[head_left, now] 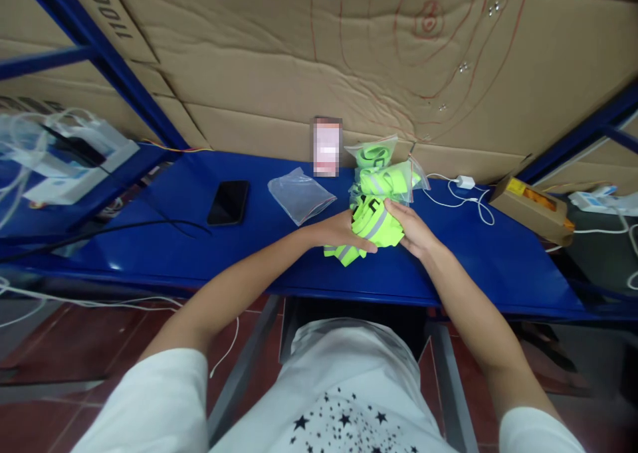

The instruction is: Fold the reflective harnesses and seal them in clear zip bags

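Between my two hands is a bunched neon-yellow reflective strap (377,228) with grey stripes and black buckle pieces. My left hand (341,231) grips it from the left, thumb across the front. At its right side my right hand (411,230) closes on the folded edge. Part of the strap hangs below my left hand near the table's front. Just behind lie clear zip bags (386,181) holding similar neon straps. Left of them an empty clear plastic bag (302,195) lies flat on the blue table (269,254).
A black phone (228,202) lies to the left. A pixelated card or box (327,147) leans on the cardboard wall (249,61). To the right are a white charger (465,182) with its cable and an open cardboard box (533,210). A black cable (149,227) crosses the left side.
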Demonstrator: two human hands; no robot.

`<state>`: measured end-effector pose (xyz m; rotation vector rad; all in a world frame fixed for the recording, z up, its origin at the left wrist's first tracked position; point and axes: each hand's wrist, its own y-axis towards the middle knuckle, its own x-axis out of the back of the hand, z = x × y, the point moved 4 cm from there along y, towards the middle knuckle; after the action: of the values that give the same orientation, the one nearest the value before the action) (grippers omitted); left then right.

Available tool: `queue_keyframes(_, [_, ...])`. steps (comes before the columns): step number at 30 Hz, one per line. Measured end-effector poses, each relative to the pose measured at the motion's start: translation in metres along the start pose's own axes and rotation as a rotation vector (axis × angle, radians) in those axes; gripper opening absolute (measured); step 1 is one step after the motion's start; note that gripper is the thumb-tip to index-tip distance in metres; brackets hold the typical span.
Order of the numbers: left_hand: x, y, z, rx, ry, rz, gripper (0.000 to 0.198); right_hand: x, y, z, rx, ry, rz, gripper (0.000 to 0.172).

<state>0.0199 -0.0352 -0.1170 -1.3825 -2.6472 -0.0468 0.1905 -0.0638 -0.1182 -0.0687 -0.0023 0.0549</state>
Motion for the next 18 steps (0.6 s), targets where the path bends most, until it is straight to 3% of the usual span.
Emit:
queue_keyframes(5, [-0.001,0.0,0.003,0.059,-0.015,-0.089,0.049,0.01,-0.009,0.025,0.451,-0.442,-0.246,0.04])
queue_keyframes(7, [-0.002,0.001,0.005,0.071,-0.058,-0.08,0.047,0.01,-0.014,0.031,0.543,-0.566,-0.265,0.038])
queue_keyframes(11, [-0.005,0.004,0.008,-0.003,-0.112,-0.105,0.056,-0.001,-0.023,0.034,0.593,-0.762,-0.087,0.047])
queue_keyframes(14, [-0.006,0.005,0.008,-0.041,-0.076,-0.11,0.055,-0.009,-0.026,0.031,0.571,-0.904,-0.024,0.082])
queue_keyframes(15, [-0.007,0.005,0.008,-0.036,-0.057,-0.095,0.053,-0.009,-0.026,0.03,0.563,-0.916,-0.039,0.086])
queue_keyframes(18, [-0.007,0.002,0.008,0.032,-0.066,-0.014,0.051,-0.008,-0.023,0.029,0.529,-0.843,-0.089,0.074])
